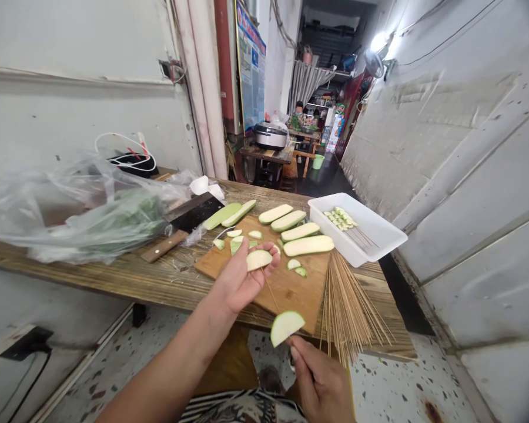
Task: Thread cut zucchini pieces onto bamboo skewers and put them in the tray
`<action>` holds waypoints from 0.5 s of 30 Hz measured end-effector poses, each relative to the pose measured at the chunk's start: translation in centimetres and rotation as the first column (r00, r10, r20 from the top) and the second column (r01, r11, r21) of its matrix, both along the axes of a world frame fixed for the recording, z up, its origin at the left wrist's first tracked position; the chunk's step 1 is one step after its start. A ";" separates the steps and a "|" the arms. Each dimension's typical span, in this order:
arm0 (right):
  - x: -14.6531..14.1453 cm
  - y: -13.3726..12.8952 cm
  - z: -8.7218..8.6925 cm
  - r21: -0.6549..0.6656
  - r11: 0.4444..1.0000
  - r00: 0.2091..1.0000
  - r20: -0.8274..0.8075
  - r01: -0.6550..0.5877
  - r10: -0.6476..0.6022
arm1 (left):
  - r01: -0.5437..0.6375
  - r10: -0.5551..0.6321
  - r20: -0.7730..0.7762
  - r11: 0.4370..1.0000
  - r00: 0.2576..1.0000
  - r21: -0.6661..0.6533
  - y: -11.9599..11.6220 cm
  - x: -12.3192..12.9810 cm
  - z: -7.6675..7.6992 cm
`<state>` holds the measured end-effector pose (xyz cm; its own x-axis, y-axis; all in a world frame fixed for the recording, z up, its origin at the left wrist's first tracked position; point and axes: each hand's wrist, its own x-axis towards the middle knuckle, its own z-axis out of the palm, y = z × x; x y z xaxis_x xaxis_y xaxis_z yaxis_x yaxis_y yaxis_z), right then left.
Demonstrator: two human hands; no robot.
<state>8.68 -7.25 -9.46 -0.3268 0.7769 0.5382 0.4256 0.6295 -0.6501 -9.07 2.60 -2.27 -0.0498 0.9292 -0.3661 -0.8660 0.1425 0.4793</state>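
My left hand (243, 283): fingers clamped on pale half-moon vegetable slice (258, 260), presumably steadying it. My right hand (320, 379): pinched on thin brown wooden skewer (270, 288), likely for control.

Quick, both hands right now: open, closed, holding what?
Left hand: closed on a pale slice, between thumb and fingers.
Right hand: closed on a thin skewer that carries another slice.

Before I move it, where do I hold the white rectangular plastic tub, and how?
Hold the white rectangular plastic tub by both long sides, coming from above: its walls rise around an open top. Green-edged pale slices on thin sticks lie inside, so keeping it level seems best.
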 end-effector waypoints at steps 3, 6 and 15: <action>0.4 0.3 -0.3 0.093 0.996 0.999 0.041 -0.014 0.010 | 0.008 -0.007 0.009 1.000 1.000 -0.008 -0.2 0.2 0.4; 1.1 0.4 -0.7 0.122 0.992 0.997 0.067 -0.035 0.027 | 0.021 -0.021 0.009 1.000 1.000 -0.011 -0.5 0.3 0.7; 2.2 0.5 -1.7 0.109 0.993 0.992 0.122 -0.040 0.027 | 0.011 -0.010 -0.008 0.999 1.000 0.031 -1.1 1.3 0.8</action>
